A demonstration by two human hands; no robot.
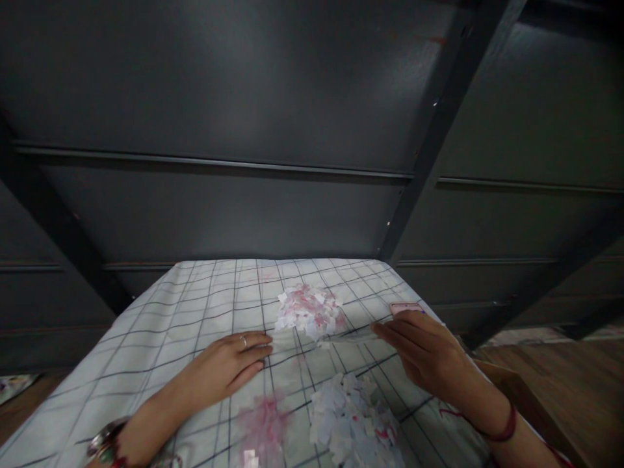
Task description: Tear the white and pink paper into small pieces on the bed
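Observation:
A white tablecloth [195, 305] with dark check lines covers the table. My left hand [236, 361] lies flat on it with the fingers stretched out, a ring on one finger. To the right, my right hand [429, 354] has its fingers drawn together, the thumb hidden, at the end of a ridge in the cloth that runs between both hands. Beyond this ridge is a heap of small white and pink paper scraps [309, 311]. Nearer me lie a larger pile of whitish scraps [353, 419] and a blurred pink patch of scraps [263, 422].
A pink-edged phone [405, 307] lies partly behind my right hand at the cloth's right side. Dark grey panels [244, 214] with a frame stand past the table. At the lower right are a brown cardboard box [531, 403] and wooden flooring [580, 377].

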